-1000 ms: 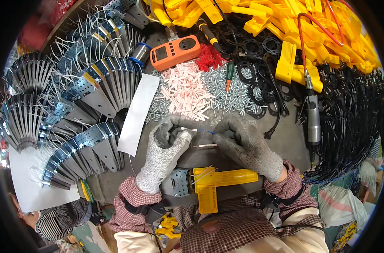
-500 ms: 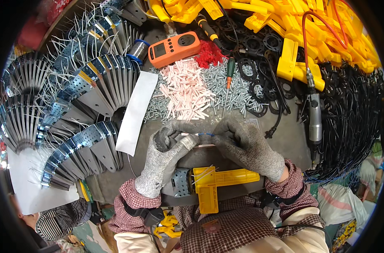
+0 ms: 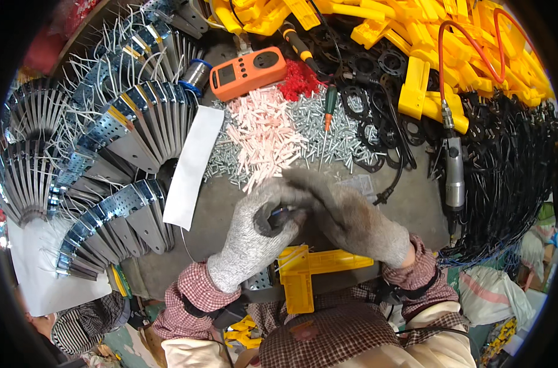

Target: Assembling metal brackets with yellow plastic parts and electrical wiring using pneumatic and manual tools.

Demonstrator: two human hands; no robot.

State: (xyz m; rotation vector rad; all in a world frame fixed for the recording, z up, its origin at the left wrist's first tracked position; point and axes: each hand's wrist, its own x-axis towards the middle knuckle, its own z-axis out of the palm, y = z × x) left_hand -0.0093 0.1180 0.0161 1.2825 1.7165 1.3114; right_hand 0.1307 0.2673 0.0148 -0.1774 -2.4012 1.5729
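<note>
My left hand [image 3: 254,227], in a grey work glove, is closed with its fingers curled round a thin blue wire [image 3: 280,211]; only a short bit of the wire shows in the curl. Against its fingertips lies my right hand [image 3: 352,221], also gloved, its fingers stretched out flat and its palm side hidden. Below both hands, at the table's near edge, a yellow plastic housing [image 3: 299,279] rests beside a perforated metal plate [image 3: 260,280], partly covered by my left forearm. Pink sleeves [image 3: 263,132] and silver screws [image 3: 334,138] are heaped beyond the hands.
Metal brackets with white wires [image 3: 122,214] fan out on the left near a white paper strip [image 3: 194,168]. An orange meter [image 3: 248,73], a solder spool [image 3: 197,75] and a green-handled screwdriver [image 3: 331,101] lie behind. Yellow housings [image 3: 438,37], a hanging power driver [image 3: 454,175] and black cables [image 3: 506,178] fill the right.
My hands have come together; the wire stretched between them is now mostly hidden. The right hand's fingers have straightened and moved left over the left fingertips. The view has shifted slightly.
</note>
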